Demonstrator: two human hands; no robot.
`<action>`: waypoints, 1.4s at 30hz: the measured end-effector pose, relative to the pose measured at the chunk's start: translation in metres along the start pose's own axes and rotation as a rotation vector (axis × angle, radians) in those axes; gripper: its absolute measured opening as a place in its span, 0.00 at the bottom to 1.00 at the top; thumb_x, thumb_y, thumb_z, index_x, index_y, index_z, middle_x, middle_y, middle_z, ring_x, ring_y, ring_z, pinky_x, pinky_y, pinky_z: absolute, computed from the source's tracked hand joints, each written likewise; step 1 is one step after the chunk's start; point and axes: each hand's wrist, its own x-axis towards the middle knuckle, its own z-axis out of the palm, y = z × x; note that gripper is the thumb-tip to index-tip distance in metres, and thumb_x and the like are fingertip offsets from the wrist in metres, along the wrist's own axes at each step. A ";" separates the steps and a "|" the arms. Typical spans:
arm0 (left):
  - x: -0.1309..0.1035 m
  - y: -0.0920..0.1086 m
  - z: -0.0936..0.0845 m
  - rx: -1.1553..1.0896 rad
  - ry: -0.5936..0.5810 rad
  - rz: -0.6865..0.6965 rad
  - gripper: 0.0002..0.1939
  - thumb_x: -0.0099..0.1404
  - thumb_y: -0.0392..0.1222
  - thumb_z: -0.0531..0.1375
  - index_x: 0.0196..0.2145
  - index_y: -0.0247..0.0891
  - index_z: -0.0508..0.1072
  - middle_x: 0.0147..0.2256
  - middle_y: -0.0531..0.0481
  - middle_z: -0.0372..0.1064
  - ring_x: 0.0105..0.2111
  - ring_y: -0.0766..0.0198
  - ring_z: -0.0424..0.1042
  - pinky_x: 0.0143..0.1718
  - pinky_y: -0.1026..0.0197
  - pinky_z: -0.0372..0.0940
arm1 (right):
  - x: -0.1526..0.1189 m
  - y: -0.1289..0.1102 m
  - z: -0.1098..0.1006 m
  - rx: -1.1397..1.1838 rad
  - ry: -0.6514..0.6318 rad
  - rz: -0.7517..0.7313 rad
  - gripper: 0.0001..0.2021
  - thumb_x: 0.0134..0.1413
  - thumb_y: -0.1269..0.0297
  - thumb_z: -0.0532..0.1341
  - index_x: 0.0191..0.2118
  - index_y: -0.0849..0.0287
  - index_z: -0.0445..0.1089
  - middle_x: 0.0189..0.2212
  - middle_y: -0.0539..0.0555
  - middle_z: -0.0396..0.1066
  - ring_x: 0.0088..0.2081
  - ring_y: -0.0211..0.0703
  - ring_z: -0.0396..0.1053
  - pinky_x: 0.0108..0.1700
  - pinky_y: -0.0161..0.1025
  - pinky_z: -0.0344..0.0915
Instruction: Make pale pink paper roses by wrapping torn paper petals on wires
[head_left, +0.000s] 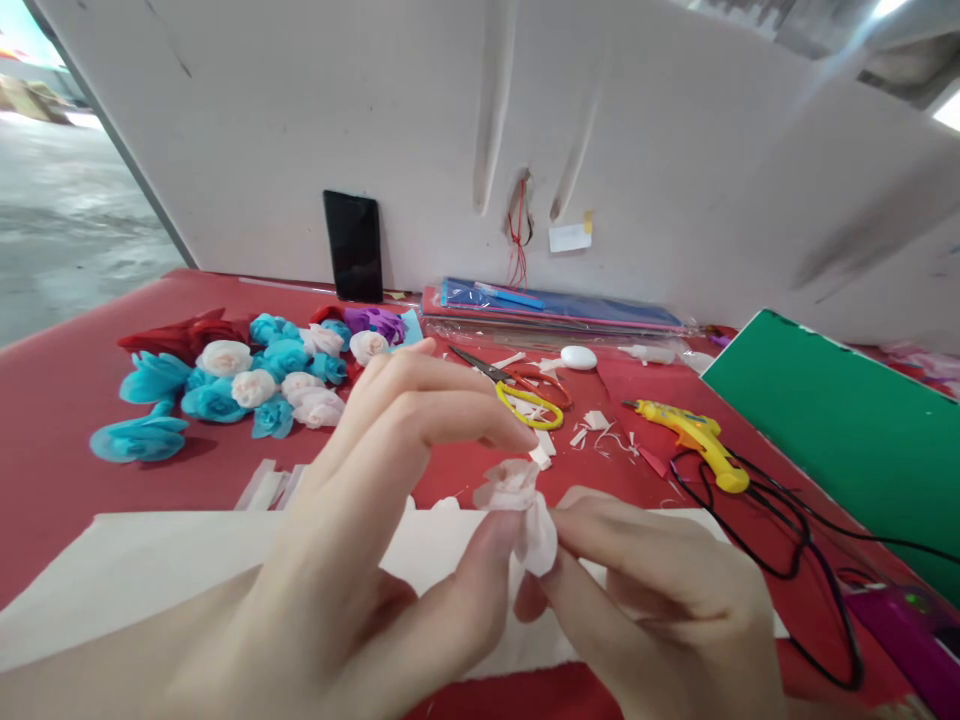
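Observation:
Between my hands is a small pale pink-white paper flower (535,535) with thin, ruffled petals. My right hand (652,590) pinches its lower right side between thumb and fingers. From the other side, the thumb of my left hand (390,530) presses on the flower, and the left index finger arches just above the petals. Below both hands lies a sheet of white paper (187,550). Beyond them rest scissors (529,405) with a yellow and a red handle loop, among white paper scraps (596,420).
Blue, white, red and purple paper flowers (281,360) cluster at the left. A yellow glue gun (694,435) with a black cord lies right, beside a green board (840,430). A phone (354,245) leans on the back wall, near plastic-wrapped sheets (585,308).

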 end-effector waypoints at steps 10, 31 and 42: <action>-0.007 -0.002 0.002 -0.069 -0.017 -0.048 0.14 0.65 0.31 0.55 0.47 0.41 0.64 0.41 0.48 0.62 0.45 0.57 0.63 0.52 0.53 0.66 | -0.002 0.003 0.000 -0.052 0.042 -0.126 0.10 0.49 0.78 0.61 0.23 0.60 0.76 0.15 0.47 0.67 0.17 0.30 0.61 0.18 0.29 0.55; -0.004 -0.002 0.008 -0.136 0.075 0.169 0.14 0.60 0.40 0.62 0.43 0.55 0.68 0.34 0.48 0.68 0.44 0.46 0.69 0.37 0.43 0.73 | -0.008 0.011 0.007 -0.195 0.163 -0.314 0.08 0.49 0.76 0.63 0.27 0.57 0.77 0.15 0.50 0.71 0.18 0.35 0.68 0.22 0.30 0.67; -0.009 0.003 0.000 -0.109 0.070 -0.064 0.18 0.63 0.29 0.53 0.47 0.45 0.68 0.38 0.48 0.65 0.44 0.52 0.63 0.53 0.47 0.64 | 0.001 0.004 -0.003 -0.023 -0.002 -0.102 0.12 0.50 0.77 0.62 0.19 0.58 0.73 0.14 0.48 0.67 0.16 0.33 0.62 0.20 0.30 0.62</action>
